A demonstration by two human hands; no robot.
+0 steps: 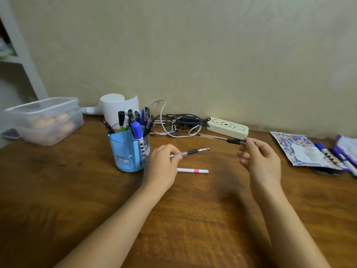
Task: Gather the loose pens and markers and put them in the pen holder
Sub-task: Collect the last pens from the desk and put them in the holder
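Worn brown wood with a visible grain forms the table [77, 200], under a plain cream wall. At the left stands the pen holder [128, 151], a translucent blue plastic cup already full of pens and markers. Just right of it, the left hand [162, 165] pinches a clear pen with a black rubber grip [190, 152] between its fingertips. Further right, the right hand [259, 157] pinches a second slim pen [222, 138] at its black grip. Between them a thin white marker with a pink band [192, 171] lies flat. Purple markers [336, 157] rest at the far right.
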